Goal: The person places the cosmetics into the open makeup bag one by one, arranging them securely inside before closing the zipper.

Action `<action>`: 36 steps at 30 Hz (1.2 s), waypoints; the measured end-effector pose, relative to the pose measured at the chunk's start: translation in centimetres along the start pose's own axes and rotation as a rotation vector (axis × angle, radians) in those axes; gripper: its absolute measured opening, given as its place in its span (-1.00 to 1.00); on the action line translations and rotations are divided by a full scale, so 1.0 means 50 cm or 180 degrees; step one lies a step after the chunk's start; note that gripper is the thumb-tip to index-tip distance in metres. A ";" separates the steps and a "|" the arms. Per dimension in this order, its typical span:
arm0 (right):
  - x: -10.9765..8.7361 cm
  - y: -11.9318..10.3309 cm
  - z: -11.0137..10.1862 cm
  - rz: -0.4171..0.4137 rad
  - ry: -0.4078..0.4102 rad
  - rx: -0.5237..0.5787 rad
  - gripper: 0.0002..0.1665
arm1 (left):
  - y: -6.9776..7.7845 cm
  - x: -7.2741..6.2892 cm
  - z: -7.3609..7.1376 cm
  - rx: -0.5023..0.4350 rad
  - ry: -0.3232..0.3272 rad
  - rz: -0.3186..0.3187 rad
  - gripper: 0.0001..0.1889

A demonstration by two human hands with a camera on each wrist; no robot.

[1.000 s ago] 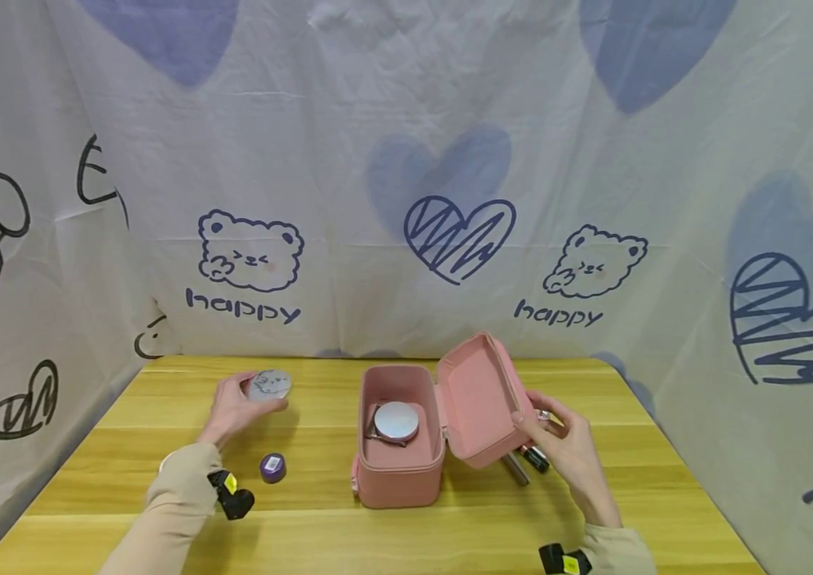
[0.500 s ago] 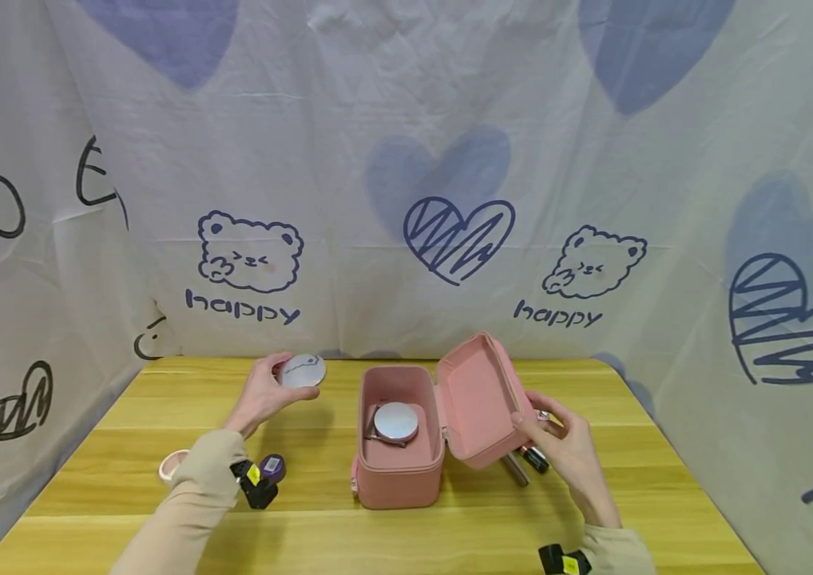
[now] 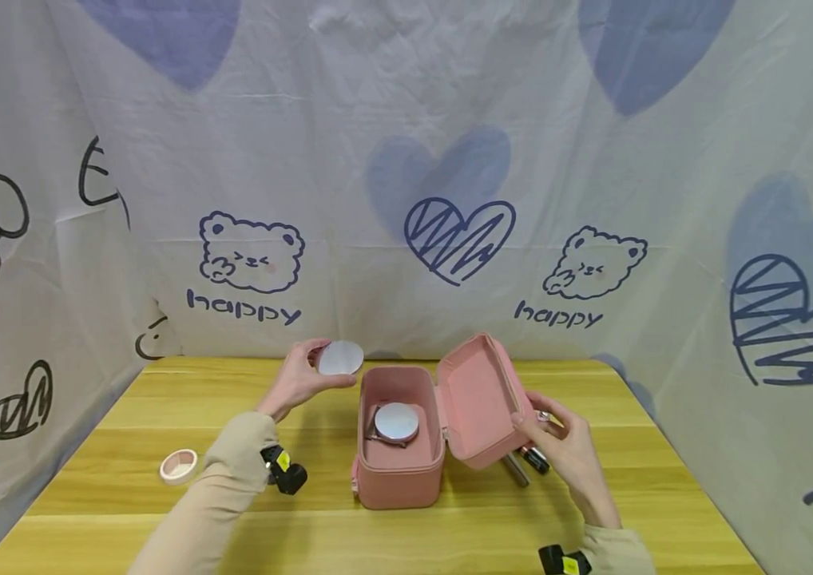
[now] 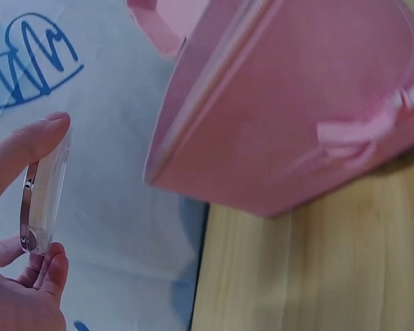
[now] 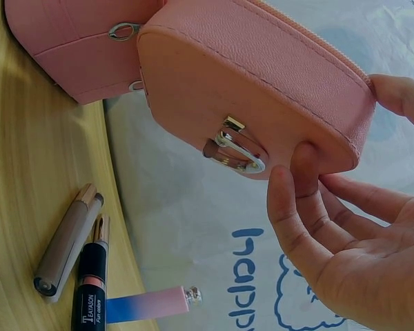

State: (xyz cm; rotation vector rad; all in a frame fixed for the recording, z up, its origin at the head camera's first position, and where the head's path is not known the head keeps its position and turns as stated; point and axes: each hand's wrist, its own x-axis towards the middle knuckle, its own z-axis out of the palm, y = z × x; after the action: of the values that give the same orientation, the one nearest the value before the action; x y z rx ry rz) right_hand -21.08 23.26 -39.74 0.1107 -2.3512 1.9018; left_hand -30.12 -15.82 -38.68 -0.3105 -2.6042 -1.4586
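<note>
My left hand [image 3: 299, 375] pinches a round compact [image 3: 340, 358] by its edges, beside the far left corner of the pink cosmetic case [image 3: 399, 489]. In the left wrist view, the compact [image 4: 47, 196] stands edge-on between thumb and fingers, with a clear side and a rose-gold side. The case's lid [image 3: 481, 399] is folded out to the right, and my right hand [image 3: 565, 439] grips its outer end. In the right wrist view, fingers and thumb hold the lid [image 5: 255, 89] near its metal handle fitting [image 5: 238, 148]. Another round compact [image 3: 396, 421] lies inside the case over thin dark items.
A small pink-and-white round container [image 3: 179, 466] lies at the table's left. Below the lid are a tan tube [image 5: 65, 241], a black lip gloss tube [image 5: 91, 289] and a pink-blue tube [image 5: 152, 305]. A printed curtain [image 3: 349, 160] hangs behind the wooden table [image 3: 320, 535].
My left hand has carried the compact rightward to the case. The pink-and-white container has come into full view, while my left wrist now covers the purple jar. The right hand and lid stay put.
</note>
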 end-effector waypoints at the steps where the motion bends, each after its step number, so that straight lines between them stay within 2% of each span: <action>1: 0.000 0.000 0.000 -0.0003 0.0000 -0.0004 -0.39 | 0.005 0.002 0.004 0.0004 -0.0018 0.0016 -0.12; 9: 0.001 -0.001 0.001 0.0024 0.0001 -0.0012 -0.38 | 0.043 0.017 0.044 0.0005 -0.0216 0.0168 -0.16; 14: 0.001 0.000 0.001 0.0032 0.0002 -0.0010 -0.37 | 0.053 0.022 0.072 0.0138 -0.0265 0.0066 -0.12; 18: 0.001 0.001 0.001 0.0019 0.0002 -0.0010 -0.37 | 0.054 0.023 0.093 0.0269 -0.0222 0.0070 -0.15; 25: 0.000 0.002 0.000 0.0021 -0.0001 0.0002 -0.37 | 0.050 0.024 0.120 0.0663 -0.0156 0.0203 -0.18; 30: 0.000 0.001 0.000 0.0039 0.0018 0.0001 -0.38 | 0.045 0.021 0.133 0.1081 -0.0235 0.0318 -0.20; 36: 0.001 -0.001 0.000 0.0063 0.0002 0.0004 -0.37 | 0.042 0.016 0.143 0.1361 -0.0364 0.0292 -0.21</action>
State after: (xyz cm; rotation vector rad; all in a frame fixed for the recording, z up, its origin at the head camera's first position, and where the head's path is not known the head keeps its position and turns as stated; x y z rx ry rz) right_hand -21.12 23.24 -39.70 0.0872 -2.3594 1.9116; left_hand -30.52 -8.58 -40.47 -0.4606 -2.8570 -0.8457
